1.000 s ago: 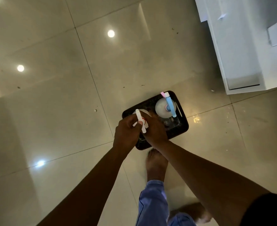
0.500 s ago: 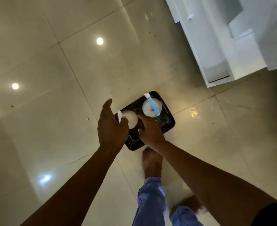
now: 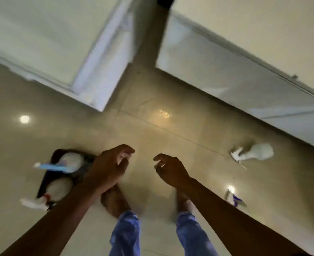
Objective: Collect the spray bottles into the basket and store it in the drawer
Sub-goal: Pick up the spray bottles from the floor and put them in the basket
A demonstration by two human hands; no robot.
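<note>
The person stands barefoot on the glossy beige tiled floor [image 3: 152, 126], both arms stretched forward and down. The left hand [image 3: 108, 167] hangs with its fingers loosely curled and parted, closed on nothing; it passes in front of the near edge of the black basket [image 3: 47, 183], though the blur does not let me say whether it touches the rim. The right hand [image 3: 171, 170] is likewise empty, fingers bent and apart, hovering over bare tile.

The basket sits on the floor to the person's left. Two spray bottles stand in it: one white bottle with a blue trigger head [image 3: 67, 163] at the far end, and one white bottle with a red-and-white trigger head [image 3: 58, 189] at the near end, its nozzle poking out over the basket's edge.

Off to the right, well apart from the basket, a third white spray bottle [image 3: 254, 152] lies on its side on the tile, close to the foot of a white cabinet [image 3: 244, 74]. Nearer the person on that side, beside the right forearm, another small spray head with a purple part [image 3: 235, 199] shows on the floor; it is too smeared to make out more.

A second white cabinet unit [image 3: 60, 43] stands ahead on the left, a dark gap between the two. Blue trouser legs [image 3: 126, 233] and both bare feet show below the arms.
</note>
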